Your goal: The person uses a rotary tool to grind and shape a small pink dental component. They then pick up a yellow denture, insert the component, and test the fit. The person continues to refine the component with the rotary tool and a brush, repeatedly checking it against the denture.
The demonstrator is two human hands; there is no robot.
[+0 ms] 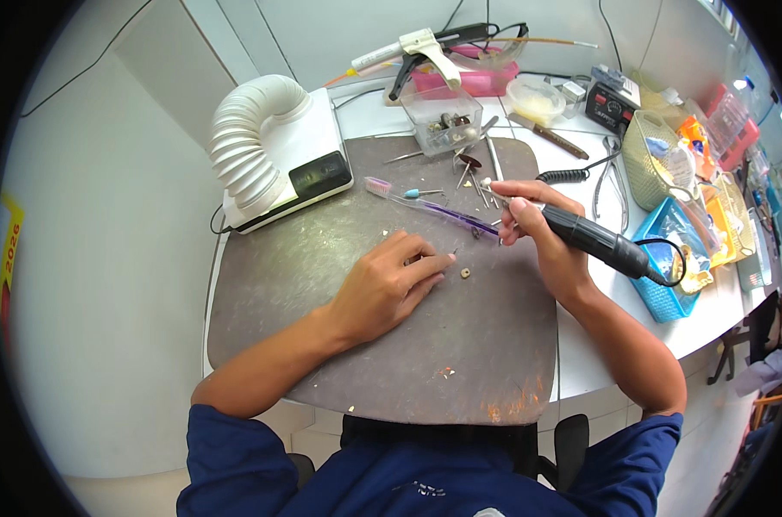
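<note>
My right hand (542, 220) grips a black rotary handpiece (594, 241) like a pen. Its cord loops off the rear end, and a small whitish tip (486, 183) shows at the front, pointing up and left. Over the middle of the dark board (322, 258), my left hand (389, 283) is closed with fingertips together. A tiny dark metal point peeks out by those fingertips; what they hold is mostly hidden. Just right of them lies a small tan disc with a hole (465, 273). A purple-handled toothbrush (438, 209) and a blue-tipped bur (421, 193) lie beyond.
A white box with a ribbed hose (244, 142) stands far left. Behind are a clear bin of small parts (447, 125), a glue gun (425, 52), a knife (550, 136) and a black control unit (611, 102). Baskets, including a blue one (667, 297), line the right.
</note>
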